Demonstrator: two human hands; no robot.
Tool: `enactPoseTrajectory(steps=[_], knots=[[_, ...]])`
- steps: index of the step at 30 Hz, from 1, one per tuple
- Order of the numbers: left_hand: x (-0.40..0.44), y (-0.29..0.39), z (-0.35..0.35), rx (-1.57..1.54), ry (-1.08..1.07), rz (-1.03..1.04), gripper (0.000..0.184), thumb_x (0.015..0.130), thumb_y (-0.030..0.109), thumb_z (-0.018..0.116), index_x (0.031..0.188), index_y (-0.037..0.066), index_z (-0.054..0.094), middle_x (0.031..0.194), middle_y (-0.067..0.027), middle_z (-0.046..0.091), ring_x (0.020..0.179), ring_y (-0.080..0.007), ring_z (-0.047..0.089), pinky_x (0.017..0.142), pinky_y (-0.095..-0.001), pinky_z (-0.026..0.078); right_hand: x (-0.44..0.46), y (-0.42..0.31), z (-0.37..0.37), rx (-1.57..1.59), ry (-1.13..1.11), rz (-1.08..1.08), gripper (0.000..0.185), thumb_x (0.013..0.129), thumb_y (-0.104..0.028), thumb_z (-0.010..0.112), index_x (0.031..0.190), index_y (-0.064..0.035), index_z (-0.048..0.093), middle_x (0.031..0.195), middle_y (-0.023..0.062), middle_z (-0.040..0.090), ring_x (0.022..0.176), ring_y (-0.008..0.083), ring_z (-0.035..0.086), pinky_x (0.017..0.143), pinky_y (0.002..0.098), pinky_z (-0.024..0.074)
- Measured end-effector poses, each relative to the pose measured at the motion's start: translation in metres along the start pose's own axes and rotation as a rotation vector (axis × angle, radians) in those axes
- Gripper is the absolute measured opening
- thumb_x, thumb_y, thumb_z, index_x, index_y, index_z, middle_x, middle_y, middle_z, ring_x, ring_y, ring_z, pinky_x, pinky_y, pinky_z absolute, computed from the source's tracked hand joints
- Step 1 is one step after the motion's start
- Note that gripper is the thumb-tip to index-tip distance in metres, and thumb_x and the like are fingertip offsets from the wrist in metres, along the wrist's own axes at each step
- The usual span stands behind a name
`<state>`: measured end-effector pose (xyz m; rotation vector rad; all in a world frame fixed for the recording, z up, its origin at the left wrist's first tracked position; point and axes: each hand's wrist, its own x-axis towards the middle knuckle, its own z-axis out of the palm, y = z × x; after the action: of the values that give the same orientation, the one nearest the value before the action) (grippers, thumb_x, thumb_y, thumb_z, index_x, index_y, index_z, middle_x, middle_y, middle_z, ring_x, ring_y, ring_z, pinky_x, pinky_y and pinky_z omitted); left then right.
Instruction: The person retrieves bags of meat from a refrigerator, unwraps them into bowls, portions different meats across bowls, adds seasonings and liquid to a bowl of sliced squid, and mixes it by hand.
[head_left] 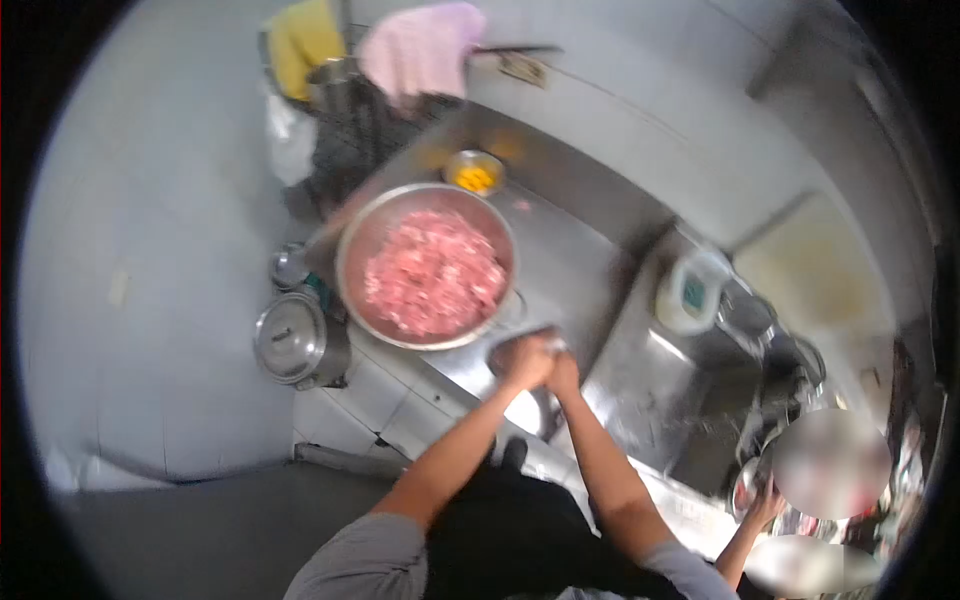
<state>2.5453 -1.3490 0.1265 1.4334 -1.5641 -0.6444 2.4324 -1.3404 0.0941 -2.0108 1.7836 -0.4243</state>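
My left hand [529,364] and my right hand [564,373] meet over the steel counter [570,265], just below the large metal bowl [350,285]. Their fingers look curled together, with a small whitish patch between them that is too blurred to name. A dark reddish-brown rounded shape [506,355] shows beside my left hand; I cannot tell what it is. Pink chopped raw meat [435,272] is heaped in the large bowl. Behind that bowl stands a small metal bowl [462,158] with yellow pieces [475,179] in it.
A sink basin [720,400] lies to the right, with a white plastic container [690,290] behind it. A lidded pot [290,340] stands at left. Pink [420,50] and yellow cloths [303,48] hang at the back. Another person's hand [766,508] is at lower right.
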Motion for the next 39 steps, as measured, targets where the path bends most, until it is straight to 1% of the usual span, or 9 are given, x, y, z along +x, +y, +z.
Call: enactPoseTrajectory(steps=[2,3,5,13,17,21,26,34,39], knots=[[0.011,0.014,-0.021,0.008,-0.318,-0.359,0.025,0.08,0.018,0.059,0.098,0.004,0.069,0.088,-0.0236,0.067,0.084,-0.0354,0.066,0.073,-0.0433,0.05,0.022,0.034,0.013,0.417,-0.144,0.086,0.038,0.079,-0.029,0.061,0.098,0.0035,0.065,0.095,0.0245,0.066,0.089,0.0369,0.065,0.078,0.0423,0.0512],[0.012,0.009,-0.02,-0.011,-0.341,-0.429,0.023,0.08,0.018,0.058,0.095,0.004,0.069,0.088,-0.0259,0.065,0.085,-0.0391,0.064,0.074,-0.0445,0.049,0.024,-0.007,-0.024,0.924,-0.113,0.554,0.042,0.081,-0.031,0.06,0.102,0.0047,0.058,0.093,0.0256,0.066,0.085,0.0384,0.065,0.076,0.0443,0.0513],[0.009,0.02,-0.028,-0.088,-0.234,-0.288,0.023,0.083,0.019,0.056,0.094,0.002,0.068,0.088,-0.0269,0.063,0.084,-0.0395,0.064,0.072,-0.0453,0.048,0.024,-0.013,-0.008,0.301,0.104,0.238,0.043,0.081,-0.03,0.061,0.106,0.0041,0.053,0.092,0.026,0.066,0.083,0.0408,0.065,0.074,0.0458,0.0518],[0.013,0.028,-0.024,-0.12,0.029,-0.363,0.025,0.081,0.02,0.057,0.088,-0.002,0.065,0.083,-0.0237,0.066,0.08,-0.0357,0.066,0.072,-0.0435,0.049,0.015,-0.018,-0.017,0.409,0.09,0.242,0.038,0.073,-0.024,0.066,0.096,0.006,0.059,0.089,0.0289,0.065,0.088,0.0377,0.066,0.079,0.043,0.0521],[0.026,0.02,-0.025,0.23,-0.082,-0.427,0.034,0.082,0.028,0.06,0.093,-0.003,0.066,0.092,-0.0281,0.064,0.092,-0.0455,0.061,0.08,-0.0484,0.048,-0.015,-0.006,-0.046,0.638,0.017,0.045,0.025,0.076,-0.02,0.065,0.088,0.0018,0.061,0.083,0.0155,0.066,0.078,0.0226,0.065,0.071,0.0313,0.051],[0.005,-0.036,0.011,0.241,-0.206,-0.587,0.036,0.085,0.032,0.061,0.092,-0.002,0.067,0.091,-0.0252,0.066,0.091,-0.041,0.063,0.079,-0.0466,0.049,-0.027,0.01,-0.095,1.333,0.025,0.39,0.01,0.091,-0.016,0.057,0.087,-0.0066,0.057,0.078,0.0043,0.062,0.071,0.0145,0.059,0.065,0.0296,0.0481],[-0.035,-0.044,0.019,-0.189,-0.589,-0.879,0.037,0.086,0.032,0.064,0.091,-0.005,0.067,0.082,-0.0174,0.068,0.077,-0.0267,0.068,0.067,-0.0384,0.053,-0.006,-0.005,-0.2,2.055,-0.111,-0.147,0.01,0.094,-0.012,0.052,0.089,-0.0055,0.057,0.072,0.004,0.06,0.065,0.0138,0.058,0.059,0.0295,0.0474],[-0.03,-0.016,0.015,-0.795,-0.31,-0.809,0.025,0.091,0.026,0.06,0.093,0.002,0.066,0.082,-0.0058,0.065,0.071,-0.0148,0.061,0.062,-0.0298,0.049,0.02,-0.004,-0.082,0.029,-0.093,-0.01,0.049,0.077,-0.04,0.067,0.1,0.0035,0.063,0.086,0.0199,0.068,0.082,0.0347,0.067,0.076,0.0398,0.0519],[-0.019,-0.014,-0.002,-0.874,-0.304,-0.824,0.022,0.092,0.019,0.056,0.089,0.0,0.067,0.076,-0.0047,0.065,0.07,-0.013,0.061,0.057,-0.0293,0.047,0.027,-0.001,-0.056,0.076,-0.085,0.246,0.058,0.073,-0.047,0.069,0.099,0.0047,0.062,0.094,0.0254,0.066,0.089,0.0411,0.064,0.081,0.0448,0.0513]])
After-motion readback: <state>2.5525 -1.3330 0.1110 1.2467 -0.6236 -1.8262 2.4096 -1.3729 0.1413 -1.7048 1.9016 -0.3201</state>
